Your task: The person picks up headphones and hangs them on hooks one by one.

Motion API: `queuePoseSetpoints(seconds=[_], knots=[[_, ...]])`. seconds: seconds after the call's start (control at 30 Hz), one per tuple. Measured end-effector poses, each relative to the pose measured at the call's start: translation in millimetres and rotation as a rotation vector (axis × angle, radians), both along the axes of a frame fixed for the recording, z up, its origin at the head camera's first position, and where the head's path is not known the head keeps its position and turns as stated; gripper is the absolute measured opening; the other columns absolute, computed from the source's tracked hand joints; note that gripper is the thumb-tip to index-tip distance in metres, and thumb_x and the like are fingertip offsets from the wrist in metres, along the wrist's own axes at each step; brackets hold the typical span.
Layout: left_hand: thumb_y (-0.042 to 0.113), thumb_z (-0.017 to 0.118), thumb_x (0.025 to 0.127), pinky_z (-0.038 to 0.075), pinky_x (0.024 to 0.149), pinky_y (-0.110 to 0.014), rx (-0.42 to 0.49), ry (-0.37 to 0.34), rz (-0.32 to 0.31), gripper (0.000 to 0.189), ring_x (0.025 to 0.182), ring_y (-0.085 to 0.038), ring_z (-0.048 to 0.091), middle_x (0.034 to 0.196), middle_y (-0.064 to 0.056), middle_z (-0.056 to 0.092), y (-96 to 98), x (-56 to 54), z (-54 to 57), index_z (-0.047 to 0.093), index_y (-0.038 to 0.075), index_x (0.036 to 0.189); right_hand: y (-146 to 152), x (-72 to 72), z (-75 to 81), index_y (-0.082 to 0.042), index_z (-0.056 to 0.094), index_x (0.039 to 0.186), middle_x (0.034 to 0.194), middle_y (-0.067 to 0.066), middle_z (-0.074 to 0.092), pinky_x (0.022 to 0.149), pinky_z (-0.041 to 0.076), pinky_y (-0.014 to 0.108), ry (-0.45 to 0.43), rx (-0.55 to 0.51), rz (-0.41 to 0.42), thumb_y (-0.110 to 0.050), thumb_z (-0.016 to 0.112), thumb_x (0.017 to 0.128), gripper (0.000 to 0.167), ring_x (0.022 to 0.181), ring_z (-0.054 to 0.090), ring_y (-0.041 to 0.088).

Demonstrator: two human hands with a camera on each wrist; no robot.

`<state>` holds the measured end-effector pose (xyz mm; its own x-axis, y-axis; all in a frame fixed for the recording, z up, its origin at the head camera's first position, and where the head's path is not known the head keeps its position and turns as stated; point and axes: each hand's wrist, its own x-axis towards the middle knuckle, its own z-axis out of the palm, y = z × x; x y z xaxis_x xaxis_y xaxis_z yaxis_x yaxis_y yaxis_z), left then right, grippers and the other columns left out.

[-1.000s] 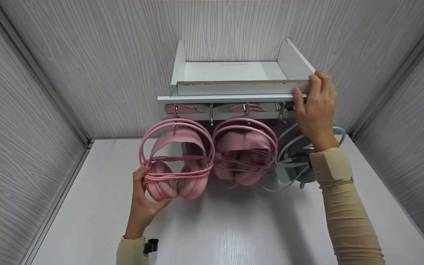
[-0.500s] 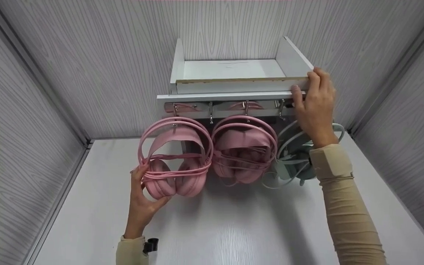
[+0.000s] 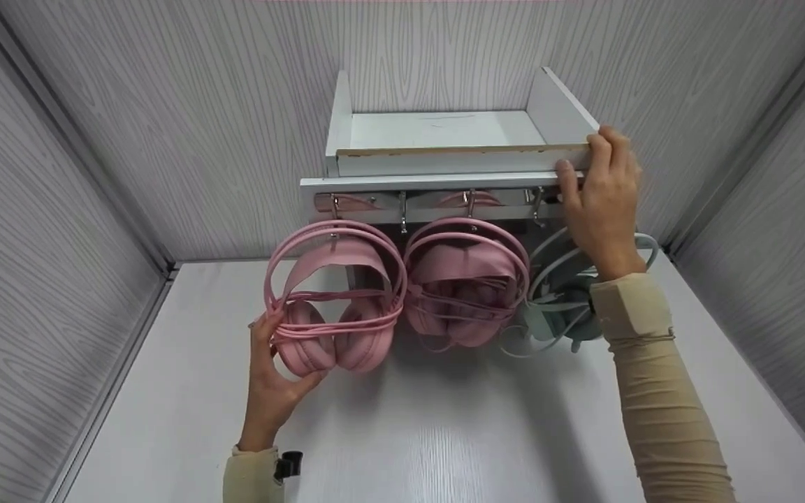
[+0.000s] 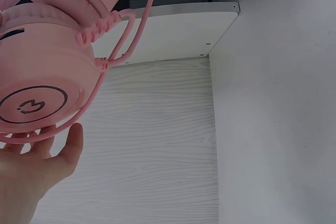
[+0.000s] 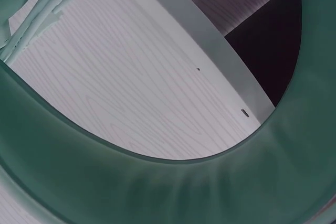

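Pink headphones (image 3: 338,255), their cable wound across the ear cups, hang at the leftmost hook (image 3: 335,206). My left hand (image 3: 270,398) holds their left ear cup from below, thumb at the bottom and fingers at the outer side. In the left wrist view, that hand (image 4: 31,177) reaches under the round ear cup (image 4: 44,80) beside the cable. My right hand (image 3: 608,202) grips the front right corner of the white shelf (image 3: 444,165), thumb on the front board. Green headphones (image 3: 581,314) hang behind that wrist, partly hidden; their headband (image 5: 173,187) fills much of the right wrist view.
Another pair of pink headphones (image 3: 465,262) hangs in the middle, close beside the held pair. Bare hooks (image 3: 403,213) show on the rail between them. Below is the white tabletop (image 3: 437,433), with wood-grain panels (image 3: 53,230) at the back and sides.
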<state>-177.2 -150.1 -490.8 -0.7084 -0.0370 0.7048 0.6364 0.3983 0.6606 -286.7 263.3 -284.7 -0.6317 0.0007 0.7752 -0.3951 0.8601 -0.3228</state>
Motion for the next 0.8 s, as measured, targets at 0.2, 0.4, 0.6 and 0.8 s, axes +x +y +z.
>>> queuePoseSetpoints(seconds=[0.2,0.4,0.6,0.8], knots=[[-0.009,0.091,0.061,0.035,0.111,-0.027,0.004,0.030,0.028,0.099,0.137,-0.017,0.039,0.149,-0.022,0.037,-0.4,2.5,-0.8,0.037,-0.004,0.144,-3.9,-1.8,-0.5,0.013,0.049,0.133,0.144,0.030,0.043,0.113,0.023,0.055,0.006,-0.005,0.011,-0.031,0.051,0.104,0.052,0.134,0.040,0.045],[-0.009,0.090,0.064,0.031,0.114,-0.029,-0.004,0.030,0.049,0.098,0.141,-0.017,0.034,0.149,-0.027,0.034,1.2,7.4,-1.8,0.036,-0.004,0.146,-1.6,3.3,0.0,0.012,0.049,0.135,0.145,0.030,0.042,0.115,0.021,0.054,-0.009,-0.014,0.048,-0.027,0.054,0.104,0.050,0.136,0.039,0.043],[-0.016,0.084,0.069,0.039,0.108,-0.039,0.033,-0.030,0.069,0.097,0.142,-0.021,0.036,0.154,-0.022,0.033,-1.1,19.4,4.2,0.034,-0.003,0.151,4.2,32.5,-1.0,0.010,0.046,0.141,0.151,0.030,0.036,0.117,0.024,0.048,0.048,-0.095,0.157,-0.016,0.058,0.102,0.048,0.142,0.033,0.037],[-0.015,0.079,0.074,0.038,0.107,-0.055,-0.034,-0.020,0.227,0.086,0.137,-0.037,0.040,0.150,-0.025,0.038,1.2,41.6,21.5,0.038,-0.006,0.148,3.0,83.7,-22.4,0.010,0.051,0.137,0.150,0.027,0.041,0.115,0.026,0.052,0.118,-0.110,0.219,-0.004,0.063,0.095,0.046,0.140,0.033,0.039]])
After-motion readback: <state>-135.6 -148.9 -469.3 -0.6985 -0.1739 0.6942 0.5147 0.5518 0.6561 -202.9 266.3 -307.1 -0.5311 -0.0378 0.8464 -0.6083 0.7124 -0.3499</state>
